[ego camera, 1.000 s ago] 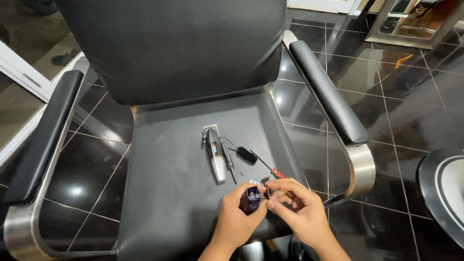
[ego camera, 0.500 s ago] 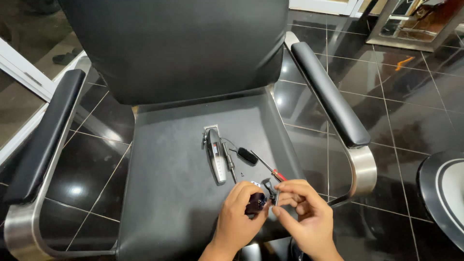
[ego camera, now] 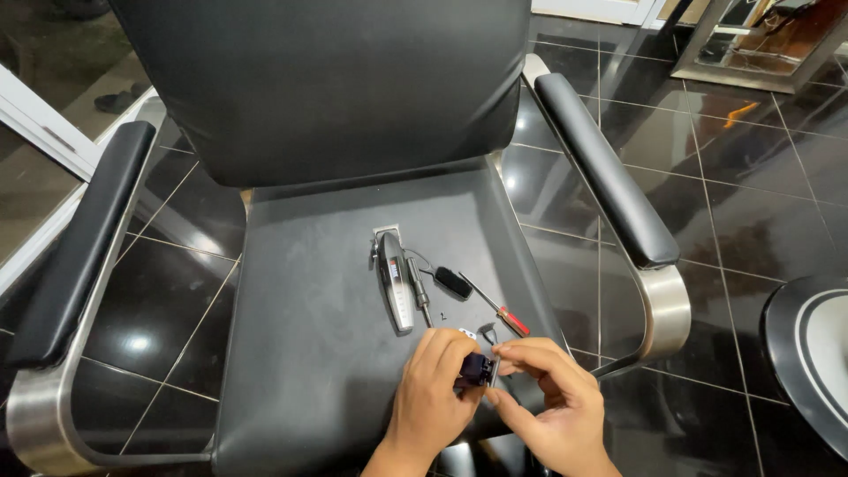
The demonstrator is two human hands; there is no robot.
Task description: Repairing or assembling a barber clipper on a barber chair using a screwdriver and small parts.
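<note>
While both hands meet at the front edge of the seat, the left hand [ego camera: 433, 402] curls its fingers and thumb around a small dark part [ego camera: 475, 368], pinching it from the left side, and the right hand [ego camera: 548, 402] closes its thumb and forefinger on the same piece from the right, its other fingers loosely bent below. That small dark part sits between the two sets of fingertips, held just above the black seat cushion [ego camera: 309, 353] near its front right corner; what exactly it is cannot be told. Just beyond the hands, a tiny pale piece [ego camera: 466, 333] and a little metal bit [ego camera: 488, 332] lie on the cushion, close to the knuckles. A screwdriver with a red handle [ego camera: 496, 306] lies slanted beside them, its handle end nearest the right hand. Farther up the seat rests a silver and black hair clipper [ego camera: 395, 281], lying lengthwise with its blade end pointing to the backrest, and a slim dark tool [ego camera: 419, 290] lies touching its right flank. A small black oval piece [ego camera: 452, 282] sits just right of that. Behind everything rises the black backrest [ego camera: 327, 79], with padded armrests [ego camera: 84, 238] on chrome frames at either side, above a glossy dark tiled floor [ego camera: 733, 185].
</note>
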